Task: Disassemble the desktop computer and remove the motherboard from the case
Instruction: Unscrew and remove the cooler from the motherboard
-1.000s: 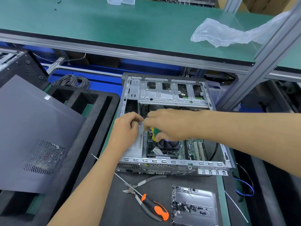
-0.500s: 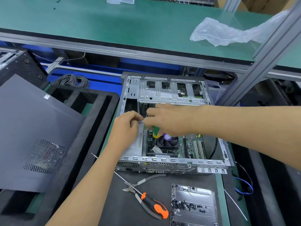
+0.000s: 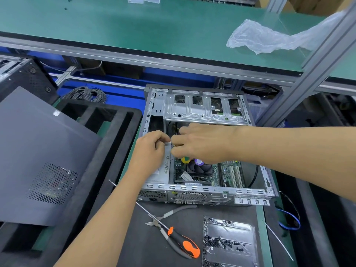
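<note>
Motherboard inside case; left hand pinches something unclear, right hand grips green-yellow screwdriver; slip could gouge board.

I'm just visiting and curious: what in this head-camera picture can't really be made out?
- What the fingers work on: hidden under the right hand and left hand.
- Green-and-yellow tool: only its end shows below the right hand.
- Motherboard: partly covered by the hands.
- Screws in the metal tray: too small to tell types.
</note>
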`<state>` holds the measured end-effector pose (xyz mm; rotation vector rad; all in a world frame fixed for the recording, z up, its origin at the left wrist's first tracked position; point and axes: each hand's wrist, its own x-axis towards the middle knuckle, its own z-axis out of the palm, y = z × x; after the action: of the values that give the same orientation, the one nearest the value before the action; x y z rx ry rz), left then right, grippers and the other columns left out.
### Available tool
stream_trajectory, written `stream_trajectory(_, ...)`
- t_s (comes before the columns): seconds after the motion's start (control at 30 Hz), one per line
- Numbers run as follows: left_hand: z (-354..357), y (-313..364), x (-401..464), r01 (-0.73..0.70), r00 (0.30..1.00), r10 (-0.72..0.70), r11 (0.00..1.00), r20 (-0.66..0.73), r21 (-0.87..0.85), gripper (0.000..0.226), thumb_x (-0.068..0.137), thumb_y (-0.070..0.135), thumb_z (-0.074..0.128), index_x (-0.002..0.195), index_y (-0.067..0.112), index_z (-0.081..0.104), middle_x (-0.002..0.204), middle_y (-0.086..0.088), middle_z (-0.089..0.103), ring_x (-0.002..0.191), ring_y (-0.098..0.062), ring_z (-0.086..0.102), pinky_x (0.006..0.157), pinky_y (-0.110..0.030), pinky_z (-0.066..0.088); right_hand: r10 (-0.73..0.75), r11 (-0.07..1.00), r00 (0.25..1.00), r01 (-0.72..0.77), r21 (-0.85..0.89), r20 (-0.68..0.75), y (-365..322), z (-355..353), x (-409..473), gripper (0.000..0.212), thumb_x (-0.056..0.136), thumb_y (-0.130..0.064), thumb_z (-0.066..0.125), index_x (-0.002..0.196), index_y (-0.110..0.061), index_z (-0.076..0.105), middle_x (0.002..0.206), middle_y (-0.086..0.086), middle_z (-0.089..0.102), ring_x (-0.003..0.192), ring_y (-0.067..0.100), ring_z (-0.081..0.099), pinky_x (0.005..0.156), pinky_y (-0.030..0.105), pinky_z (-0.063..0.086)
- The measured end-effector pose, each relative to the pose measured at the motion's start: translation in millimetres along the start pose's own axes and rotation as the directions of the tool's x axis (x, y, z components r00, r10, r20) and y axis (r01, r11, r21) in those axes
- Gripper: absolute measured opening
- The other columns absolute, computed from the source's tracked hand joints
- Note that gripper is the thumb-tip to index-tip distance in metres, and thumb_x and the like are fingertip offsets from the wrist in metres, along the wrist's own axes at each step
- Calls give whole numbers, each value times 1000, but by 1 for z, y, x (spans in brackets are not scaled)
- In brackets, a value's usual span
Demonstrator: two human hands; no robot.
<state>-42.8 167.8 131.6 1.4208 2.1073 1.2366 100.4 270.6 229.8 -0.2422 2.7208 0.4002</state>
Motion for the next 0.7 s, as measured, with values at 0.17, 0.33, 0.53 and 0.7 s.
stream_trajectory(0.17,1,-1,0,1,1000,-1,1000,-4,-10,33,85,-8,45,88,14,71,85,7,70,79,2,61,67,-6,43,345,837,912,-407,366,224,1,-3,-5,56,91,-54,57,126,-14,39,103,4,38,87,24,46,74,38,44)
stream_trajectory(0.33,3,-4,1,-3,1000,3,1000,-14,-13,34,85,-7,45,87,15,71,85,9,70,81,-1,61,68,-13,48,316,947,940,-321,19,127,-2,0,-3,38,104,-41,38,122,-8,44,111,10,53,88,29,59,68,38,46)
stream_trajectory(0.53,3,-6,-1,-119,986,113,992,126,38,24,82,3,56,93,23,64,90,16,61,92,-6,53,78,-22,45,77,994,992,-69,87,-95,-6,7,-5,37,89,-7,51,122,-22,43,115,-1,43,86,18,29,74,32,28)
stream_trajectory(0.7,12,3,-1,-251,919,202,962,337,108,25,78,29,77,97,23,61,105,7,62,107,-13,48,95,-32,39,338,859,941,-303,412,-13,-1,14,-5,29,93,-22,56,117,-16,42,117,3,37,99,23,39,91,35,35)
